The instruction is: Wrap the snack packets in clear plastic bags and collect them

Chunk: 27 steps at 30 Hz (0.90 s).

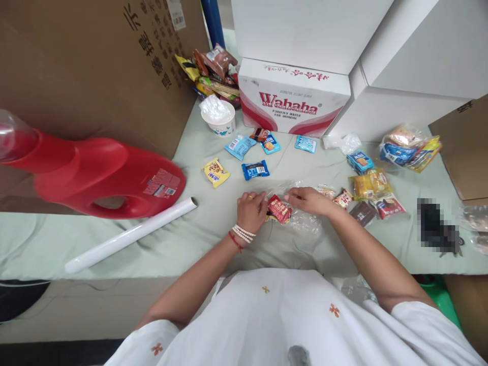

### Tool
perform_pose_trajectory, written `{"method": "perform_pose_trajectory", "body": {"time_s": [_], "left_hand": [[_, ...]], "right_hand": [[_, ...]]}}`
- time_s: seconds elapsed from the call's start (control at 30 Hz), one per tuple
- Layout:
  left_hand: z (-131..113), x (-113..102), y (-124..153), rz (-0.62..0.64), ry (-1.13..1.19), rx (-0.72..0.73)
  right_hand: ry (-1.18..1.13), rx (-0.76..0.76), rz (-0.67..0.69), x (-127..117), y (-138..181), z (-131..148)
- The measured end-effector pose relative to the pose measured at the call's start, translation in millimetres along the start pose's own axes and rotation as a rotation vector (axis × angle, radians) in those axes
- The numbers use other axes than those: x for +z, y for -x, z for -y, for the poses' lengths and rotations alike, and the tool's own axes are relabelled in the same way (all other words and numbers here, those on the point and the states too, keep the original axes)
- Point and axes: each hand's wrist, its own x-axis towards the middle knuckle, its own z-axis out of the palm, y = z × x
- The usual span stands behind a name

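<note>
A see-through plastic bag (303,219) lies crumpled on the cloth in front of me. Red snack packets (279,208) are at its left part, with a yellow and dark packet partly hidden under them. My left hand (251,209), with a beaded bracelet at the wrist, has its fingers bent and pressed together at the bag's left edge. My right hand (310,200) pinches the plastic at the bag's upper side, fingertips pointing left. Just right of it lie a small red-and-gold packet (343,198) and a dark brown packet (363,213).
Blue packets (255,170) and a yellow packet (216,173) lie beyond my hands. A paper cup (219,119) stands by a Wahaba-style white-and-red Wahaha carton (295,99). Leftward are a red jug (110,175) and a white roll (131,235); rightward, yellow-wrapped snacks (370,184) and a filled bag (404,147).
</note>
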Motion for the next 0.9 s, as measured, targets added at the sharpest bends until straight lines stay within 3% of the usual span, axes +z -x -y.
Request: {"method": "perform_pose_trajectory", "body": {"time_s": [0.13, 0.3, 0.57, 0.7, 0.77, 0.9], "left_hand": [[9.5, 7.0, -1.3, 0.007, 0.076, 0.061], [14.1, 2.2, -1.6, -0.024, 0.108, 0.012], [3.3, -12.2, 1.9, -0.054, 0.098, 0.140], [-3.7, -7.9, -0.5, -0.051, 0.055, 0.093], [-7.1, -5.6, -3.1, -0.034, 0.048, 0.057], [-11.1, -3.0, -8.0, -0.021, 0.054, -0.022]], "right_hand": [[-0.084, -0.067, -0.014, 13.0, -11.7, 2.1], [-0.017, -0.199, 0.069, 14.8, -16.4, 5.7], [0.039, -0.169, -0.029, 24.6, -14.2, 11.4], [0.066, -0.155, -0.037, 27.3, -12.0, 6.5], [0.137, -0.140, -0.092, 25.5, -11.6, 3.5], [0.338, -0.002, -0.400, 16.7, -20.5, -3.6]]}}
